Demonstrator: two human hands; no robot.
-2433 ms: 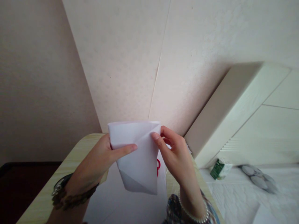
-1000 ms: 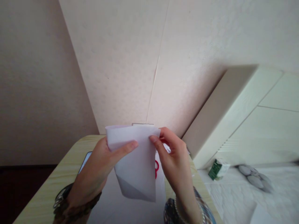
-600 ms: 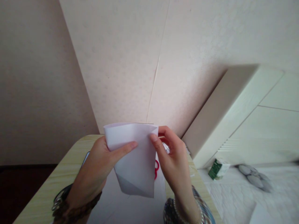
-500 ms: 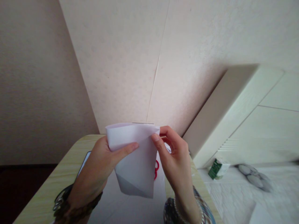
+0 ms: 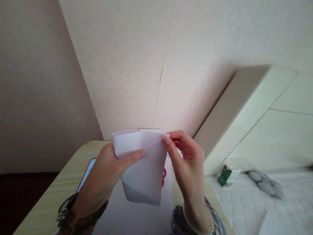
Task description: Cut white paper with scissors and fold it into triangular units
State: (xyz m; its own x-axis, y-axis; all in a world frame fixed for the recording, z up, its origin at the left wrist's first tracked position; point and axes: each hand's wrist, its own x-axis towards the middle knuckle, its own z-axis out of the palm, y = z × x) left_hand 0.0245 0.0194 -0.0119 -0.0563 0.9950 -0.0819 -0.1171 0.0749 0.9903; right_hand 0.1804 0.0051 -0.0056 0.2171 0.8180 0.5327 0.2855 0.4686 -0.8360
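A folded sheet of white paper (image 5: pixel 144 169) is held up over the table, its top edge showing more than one layer. My left hand (image 5: pixel 110 166) grips its left side, thumb across the front and the other fingers hidden behind. At the paper's upper right corner, my right hand (image 5: pixel 186 156) pinches the edge between thumb and fingertips. Behind the paper's right edge, the red handles of what look like scissors (image 5: pixel 164 177) partly show. More white paper (image 5: pixel 137 218) lies flat on the table underneath.
The pale wood table (image 5: pixel 56 182) stands against a papered wall (image 5: pixel 127 65). Left of my left forearm are a phone (image 5: pixel 86 173) and a dark looped object (image 5: pixel 66 207). To the right, a green and white box (image 5: pixel 226 175) and a grey pebble-patterned item (image 5: pixel 265 184) rest on a white quilted surface (image 5: pixel 244 205).
My right hand has shifted slightly right and its thumb has moved up to the paper's corner. My left hand keeps its grip. The camera view has moved a little.
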